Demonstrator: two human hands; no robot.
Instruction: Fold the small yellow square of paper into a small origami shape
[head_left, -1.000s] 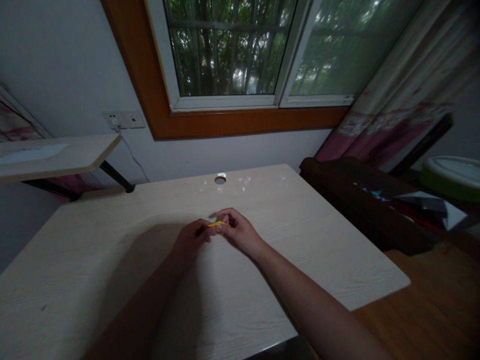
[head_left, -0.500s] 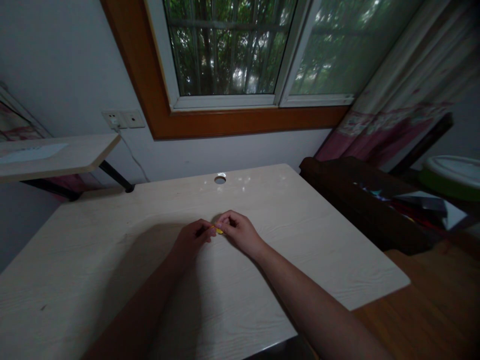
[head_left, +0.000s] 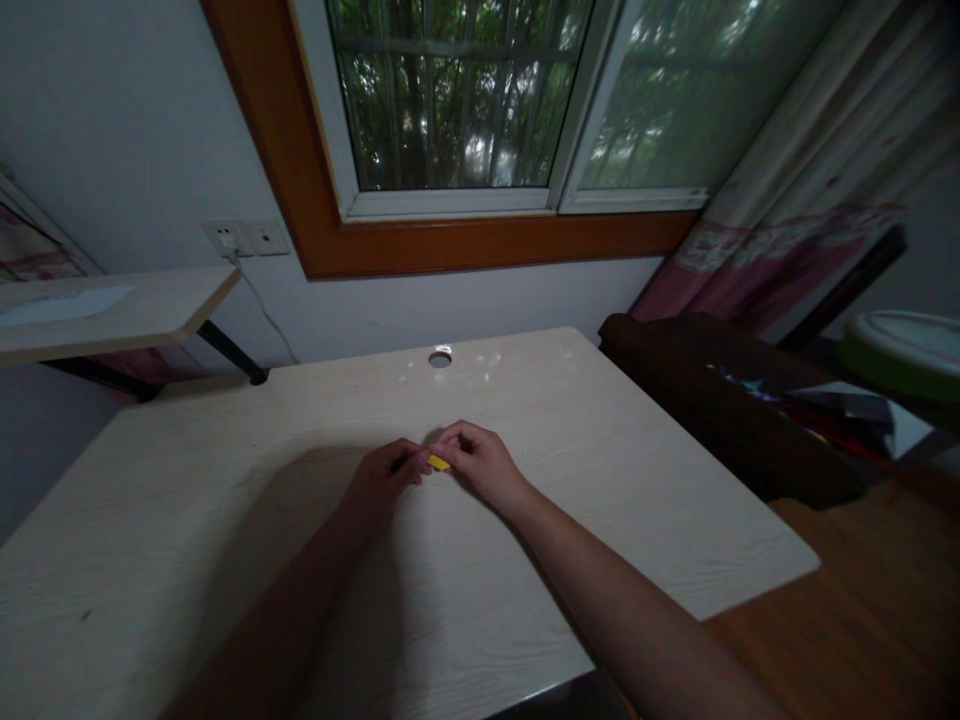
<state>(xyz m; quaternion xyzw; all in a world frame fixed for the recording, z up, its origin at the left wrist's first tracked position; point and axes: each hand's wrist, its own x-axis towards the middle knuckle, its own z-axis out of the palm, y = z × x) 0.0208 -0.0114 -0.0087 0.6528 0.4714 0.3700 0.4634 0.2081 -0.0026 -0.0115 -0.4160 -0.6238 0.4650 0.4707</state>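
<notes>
A small yellow piece (head_left: pixel 439 463), perhaps folded paper, shows between my two hands above the middle of the pale wooden desk (head_left: pixel 637 480). Its full shape is hidden by fingers. My left hand (head_left: pixel 390 472) pinches its left end between thumb and fingers. From the right, my right hand (head_left: pixel 480 458) is closed on the other side, its thumb pressed over the top. The fingertips of both hands nearly meet around it.
At the back edge of the desk is a round cable hole (head_left: pixel 440 358). A raised shelf (head_left: pixel 165 315) on black legs stands at the left, below a wall socket (head_left: pixel 246 238). Dark wooden furniture (head_left: pixel 697 400) flanks the right side; a window (head_left: pixel 465 110) is ahead.
The yellow piece has turned slightly, and more of its surface shows between the fingers. Both hands stay in nearly the same place.
</notes>
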